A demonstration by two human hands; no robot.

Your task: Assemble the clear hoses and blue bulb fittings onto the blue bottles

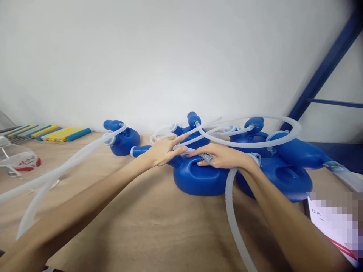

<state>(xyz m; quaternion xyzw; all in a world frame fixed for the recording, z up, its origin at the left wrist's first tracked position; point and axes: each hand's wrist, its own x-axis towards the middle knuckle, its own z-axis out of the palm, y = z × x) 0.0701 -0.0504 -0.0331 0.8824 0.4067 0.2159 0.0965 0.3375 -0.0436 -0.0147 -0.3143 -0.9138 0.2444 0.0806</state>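
Blue bottle [201, 186] lies under the right grip [222, 155], pinching a grey fitting [208, 157]; for the left grip [162, 152], I cannot tell.

Soft, even light, a dark top right corner
Soft shadows lie on the table [159, 230]. The edges look stretched. Blocky squares hide part of the bright screen [324, 223].

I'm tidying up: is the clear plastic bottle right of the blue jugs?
No, the clear plastic bottle is at the picture's left edge, left of the leftmost blue jug.
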